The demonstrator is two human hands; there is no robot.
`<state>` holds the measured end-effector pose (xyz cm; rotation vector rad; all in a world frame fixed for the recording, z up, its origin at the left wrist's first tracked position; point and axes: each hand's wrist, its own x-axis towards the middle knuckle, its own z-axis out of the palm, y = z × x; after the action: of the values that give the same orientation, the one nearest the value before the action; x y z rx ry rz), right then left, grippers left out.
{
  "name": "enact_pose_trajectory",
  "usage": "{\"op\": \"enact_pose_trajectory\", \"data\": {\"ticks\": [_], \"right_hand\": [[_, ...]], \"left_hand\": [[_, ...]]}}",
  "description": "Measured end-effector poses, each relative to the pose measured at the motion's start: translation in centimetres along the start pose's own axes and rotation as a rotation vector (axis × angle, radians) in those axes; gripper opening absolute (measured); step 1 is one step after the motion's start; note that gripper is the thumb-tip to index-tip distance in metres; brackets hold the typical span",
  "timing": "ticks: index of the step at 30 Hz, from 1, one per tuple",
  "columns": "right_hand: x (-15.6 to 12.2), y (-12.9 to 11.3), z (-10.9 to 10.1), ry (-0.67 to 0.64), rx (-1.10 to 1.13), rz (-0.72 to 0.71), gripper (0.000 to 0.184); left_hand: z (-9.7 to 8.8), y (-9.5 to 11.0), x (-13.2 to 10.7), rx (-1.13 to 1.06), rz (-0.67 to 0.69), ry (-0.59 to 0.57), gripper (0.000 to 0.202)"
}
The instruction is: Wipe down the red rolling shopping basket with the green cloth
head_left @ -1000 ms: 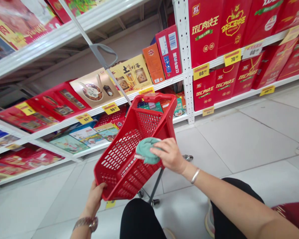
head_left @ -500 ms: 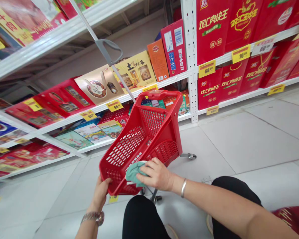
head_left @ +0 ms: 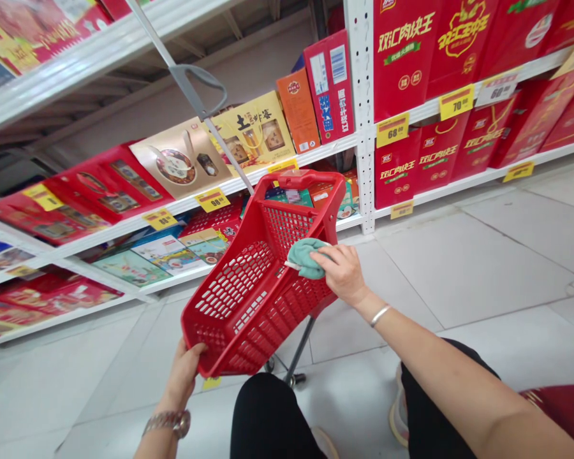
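Observation:
A small red plastic shopping cart (head_left: 229, 354) stands in front of me, its slotted basket seen from above. My left hand (head_left: 187, 364) grips the basket's near left corner, thumb over the rim and fingers hidden behind the outer wall. In my right hand (head_left: 342, 271) is a bunched green cloth (head_left: 306, 258), pressed on the basket's right rim near the handle end. Part of the cloth hangs over the inside of the basket. No goods show in the basket.
White shelves (head_left: 363, 159) with boxed goods and yellow price tags run behind the cart. A grey-handled pole (head_left: 191, 89) slants up behind it. My black-clad knees (head_left: 270, 414) are close below the basket. A dark red object (head_left: 559, 411) lies at lower right. Grey floor tiles (head_left: 425, 255) surround the cart.
My right hand has slid the cloth along the right rim, from the near end up and right toward the handle end. My left hand keeps its grip on the corner.

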<state>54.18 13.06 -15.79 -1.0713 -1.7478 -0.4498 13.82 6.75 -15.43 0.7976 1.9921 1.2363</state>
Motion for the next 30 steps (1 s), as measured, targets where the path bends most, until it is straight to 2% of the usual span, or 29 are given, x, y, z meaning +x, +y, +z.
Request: {"op": "enact_pose_trajectory", "data": {"ticks": [7, 12, 14, 16, 21, 23, 26, 30], "right_hand": [[1.1, 3.5, -0.7, 0.131, -0.090, 0.209, 0.043], [1.6, 3.8, -1.5, 0.232, -0.067, 0.294, 0.044], [1.7, 2.6, -1.6, 0.226, -0.007, 0.254, 0.044], [1.6, 0.5, -1.5, 0.180, 0.095, 0.143, 0.043], [0.1, -6.6, -1.4, -0.013, 0.309, -0.316, 0.020], [-0.6, -8.7, -1.3, -0.042, 0.321, -0.428, 0.013], [-1.2, -10.1, -0.7, -0.036, 0.307, -0.442, 0.009], [-1.5, -8.9, 0.6, -0.026, 0.249, -0.326, 0.011]], "left_hand": [[0.0, 0.2, -0.3, 0.005, 0.008, -0.027, 0.039], [0.2, 0.5, -0.6, 0.009, 0.008, -0.026, 0.039], [0.2, 0.6, -0.7, 0.010, 0.012, -0.024, 0.037], [0.2, 0.6, -0.8, 0.012, 0.013, -0.017, 0.036], [0.0, 0.2, -0.5, 0.009, 0.022, -0.005, 0.037], [-0.1, 0.1, -0.5, 0.007, 0.023, -0.002, 0.036], [-0.1, 0.0, -0.5, 0.007, 0.027, -0.007, 0.036], [-0.2, 0.1, -0.7, 0.008, 0.034, -0.036, 0.036]]}}
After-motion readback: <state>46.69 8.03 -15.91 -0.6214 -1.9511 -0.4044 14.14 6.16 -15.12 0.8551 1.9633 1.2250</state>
